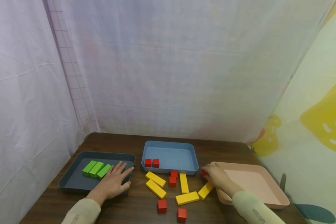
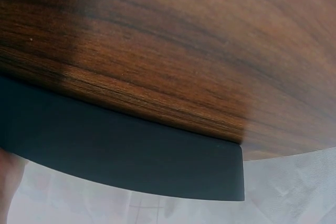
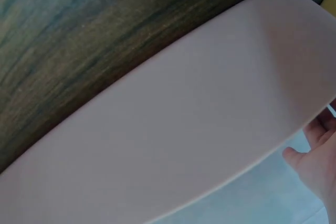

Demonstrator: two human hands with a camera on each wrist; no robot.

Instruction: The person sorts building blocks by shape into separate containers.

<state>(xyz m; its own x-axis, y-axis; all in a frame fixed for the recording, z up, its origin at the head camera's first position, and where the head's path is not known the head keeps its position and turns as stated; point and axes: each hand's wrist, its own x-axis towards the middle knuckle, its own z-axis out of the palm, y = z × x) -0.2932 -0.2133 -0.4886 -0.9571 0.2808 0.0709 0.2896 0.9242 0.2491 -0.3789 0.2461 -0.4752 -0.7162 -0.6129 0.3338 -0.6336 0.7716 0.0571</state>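
My left hand, fingers spread, is over the right side of the dark grey tray, beside several green blocks lying in it. At the left wrist view's edge only a sliver of that hand shows past the tray wall. Between the blue tray and the pink tray, my right hand grips a red cube, partly covered by its fingers. The right wrist view shows this hand behind the pink tray's wall; the cube is hidden there.
Two red cubes sit inside the blue tray. Several yellow blocks and other red cubes lie scattered on the dark wooden table. A yellow block lies just below the right hand. White curtains hang behind the table.
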